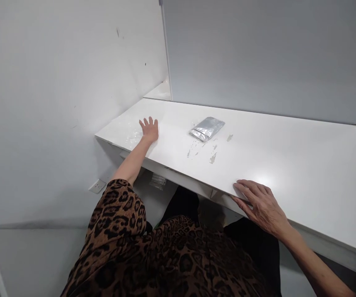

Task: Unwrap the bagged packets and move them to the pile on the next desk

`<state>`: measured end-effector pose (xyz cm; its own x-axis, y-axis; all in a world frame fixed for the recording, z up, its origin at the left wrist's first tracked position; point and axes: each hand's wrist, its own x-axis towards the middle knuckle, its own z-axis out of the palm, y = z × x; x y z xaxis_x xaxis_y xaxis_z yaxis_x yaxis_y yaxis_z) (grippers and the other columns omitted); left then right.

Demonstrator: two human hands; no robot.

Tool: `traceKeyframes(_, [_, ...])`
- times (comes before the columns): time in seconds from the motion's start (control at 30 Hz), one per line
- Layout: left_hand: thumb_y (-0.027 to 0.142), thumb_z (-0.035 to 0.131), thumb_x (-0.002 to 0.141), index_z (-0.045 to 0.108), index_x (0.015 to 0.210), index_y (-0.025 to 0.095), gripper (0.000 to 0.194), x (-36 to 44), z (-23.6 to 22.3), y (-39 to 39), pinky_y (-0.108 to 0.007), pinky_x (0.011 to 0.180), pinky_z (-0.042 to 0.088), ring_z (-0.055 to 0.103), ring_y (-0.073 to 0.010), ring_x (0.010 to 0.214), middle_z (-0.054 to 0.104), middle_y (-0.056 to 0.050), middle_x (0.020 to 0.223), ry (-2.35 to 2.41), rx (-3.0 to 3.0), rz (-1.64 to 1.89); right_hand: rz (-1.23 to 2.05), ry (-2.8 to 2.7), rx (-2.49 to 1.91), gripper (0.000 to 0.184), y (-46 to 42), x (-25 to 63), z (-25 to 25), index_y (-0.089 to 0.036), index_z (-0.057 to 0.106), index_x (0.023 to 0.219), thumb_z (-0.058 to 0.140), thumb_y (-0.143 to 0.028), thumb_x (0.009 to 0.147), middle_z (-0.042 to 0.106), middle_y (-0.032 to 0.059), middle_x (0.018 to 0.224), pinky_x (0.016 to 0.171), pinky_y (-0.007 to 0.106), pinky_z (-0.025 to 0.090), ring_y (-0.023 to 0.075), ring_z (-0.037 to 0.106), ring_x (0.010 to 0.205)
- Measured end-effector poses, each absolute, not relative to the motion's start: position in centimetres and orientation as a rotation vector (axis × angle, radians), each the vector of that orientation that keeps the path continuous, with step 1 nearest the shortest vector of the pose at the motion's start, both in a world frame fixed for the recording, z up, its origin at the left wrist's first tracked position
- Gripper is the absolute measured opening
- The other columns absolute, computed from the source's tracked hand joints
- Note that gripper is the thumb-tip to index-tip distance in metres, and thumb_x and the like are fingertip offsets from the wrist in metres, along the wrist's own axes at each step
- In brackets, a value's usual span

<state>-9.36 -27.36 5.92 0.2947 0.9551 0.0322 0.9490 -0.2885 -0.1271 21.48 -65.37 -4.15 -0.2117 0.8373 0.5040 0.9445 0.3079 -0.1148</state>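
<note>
My left hand lies on the white desk toward its left end, fingers spread apart and holding nothing. Right beside it is some clear, crinkled plastic, partly hidden by the wrist. My right hand rests over the desk's front edge, its fingers stretched out on top and the thumb low against the edge. Farther back, between the two hands, a silvery, shiny pouch lies flat with neither hand touching it.
A grey partition panel rises behind the desk, and a white wall stands at its left. Worn patches mark the desktop near the pouch. Low on the wall sits a power outlet. Under the desk is a clear plastic packet.
</note>
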Motion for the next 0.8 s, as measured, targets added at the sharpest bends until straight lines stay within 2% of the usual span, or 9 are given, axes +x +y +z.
traceKeyframes(0.07, [0.036, 0.025, 0.108, 0.033, 0.167, 0.015, 0.064, -6.0, 5.5, -28.1, -0.059, 0.133, 0.007, 0.018, -0.0332, 0.167, 0.022, -0.018, 0.179, -1.706, -2.494, -0.153, -0.296, -2.1, -1.583, 0.031, -65.4, 21.5, -4.1, -0.023, 0.059, 0.136, 0.057, -0.033, 0.107, 0.069, 0.0139, 0.134, 0.097, 0.046, 0.049, 0.032, 0.065, 0.122])
traceKeyframes(0.13, [0.051, 0.028, 0.108, 0.037, 0.166, 0.02, 0.067, -1.7, 4.9, -29.6, -0.053, 0.135, 0.008, 0.02, -0.0308, 0.167, 0.026, -0.014, 0.179, -1.522, -2.727, -0.251, -0.28, -2.101, -1.594, 0.032, -65.4, 21.4, -4.1, -0.024, 0.059, 0.137, 0.057, -0.033, 0.107, 0.069, 0.0136, 0.134, 0.097, 0.047, 0.049, 0.0319, 0.065, 0.122])
traceKeyframes(0.27, [0.075, 0.052, 0.093, 0.032, 0.169, 0.021, 0.095, 6.0, 3.2, -32.4, -0.064, 0.131, 0.013, 0.02, -0.0466, 0.164, 0.022, -0.02, 0.178, -1.317, -3.043, -0.223, -0.244, -2.097, -1.615, 0.033, -65.5, 21.4, -3.8, -0.025, 0.059, 0.139, 0.057, -0.033, 0.107, 0.069, 0.0136, 0.135, 0.099, 0.047, 0.049, 0.0319, 0.065, 0.123])
traceKeyframes(0.33, [0.065, 0.06, 0.093, 0.033, 0.168, 0.022, 0.091, 8.2, 2.5, -33.0, -0.066, 0.126, 0.023, 0.032, -0.0502, 0.156, 0.032, -0.023, 0.173, -1.394, -3.054, -0.178, -0.222, -2.091, -1.622, 0.033, -65.5, 21.3, -3.8, -0.025, 0.059, 0.138, 0.057, -0.033, 0.107, 0.069, 0.0138, 0.136, 0.099, 0.048, 0.049, 0.0317, 0.065, 0.124])
traceKeyframes(0.43, [0.037, 0.054, 0.098, 0.038, 0.165, 0.019, 0.071, 9.1, 2.3, -33.0, -0.061, 0.12, 0.034, 0.048, -0.0455, 0.145, 0.05, -0.024, 0.159, -1.514, -3.004, -0.2, -0.184, -2.069, -1.624, 0.032, -65.4, 21.2, -3.7, -0.024, 0.061, 0.137, 0.056, -0.034, 0.107, 0.069, 0.014, 0.135, 0.099, 0.048, 0.05, 0.0317, 0.065, 0.125])
traceKeyframes(0.5, [0.029, 0.048, 0.1, 0.042, 0.163, 0.017, 0.064, 8.5, 2.6, -32.9, -0.057, 0.117, 0.039, 0.056, -0.0419, 0.138, 0.06, -0.023, 0.148, -1.524, -3.071, -0.341, -0.125, -2.035, -1.616, 0.031, -65.4, 21.2, -3.7, -0.024, 0.064, 0.135, 0.055, -0.036, 0.108, 0.07, 0.0137, 0.135, 0.1, 0.049, 0.051, 0.0317, 0.065, 0.125])
traceKeyframes(0.57, [0.033, 0.047, 0.102, 0.046, 0.16, 0.018, 0.06, 7.7, 3.3, -33.0, -0.053, 0.114, 0.043, 0.063, -0.0377, 0.128, 0.07, -0.018, 0.131, -1.589, -3.205, -0.631, 0.0, -1.95, -1.598, 0.032, -65.4, 21.5, -3.4, -0.025, 0.067, 0.131, 0.054, -0.043, 0.108, 0.072, 0.0129, 0.133, 0.102, 0.051, 0.052, 0.0317, 0.066, 0.125])
traceKeyframes(0.67, [0.043, 0.057, 0.1, 0.058, 0.147, 0.023, 0.051, 7.1, 4.3, -34.0, -0.045, 0.107, 0.051, 0.07, -0.0298, 0.114, 0.076, -0.009, 0.109, -1.794, -3.414, -1.332, 0.343, -1.642, -1.585, 0.04, -64.5, 22.5, -2.7, -0.027, 0.072, 0.123, 0.059, -0.059, 0.103, 0.074, 0.0117, 0.126, 0.101, 0.052, 0.056, 0.0312, 0.069, 0.119])
traceKeyframes(0.8, [0.04, 0.066, 0.095, 0.067, 0.123, 0.021, 0.033, 8.7, 4.8, -36.9, -0.043, 0.1, 0.058, 0.073, -0.0231, 0.104, 0.076, -0.006, 0.105, -1.95, -3.594, -2.256, 0.755, -1.009, -1.499, 0.052, -60.5, 24.6, -1.1, -0.026, 0.073, 0.116, 0.078, -0.067, 0.085, 0.073, 0.01, 0.125, 0.093, 0.043, 0.061, 0.0272, 0.07, 0.112])
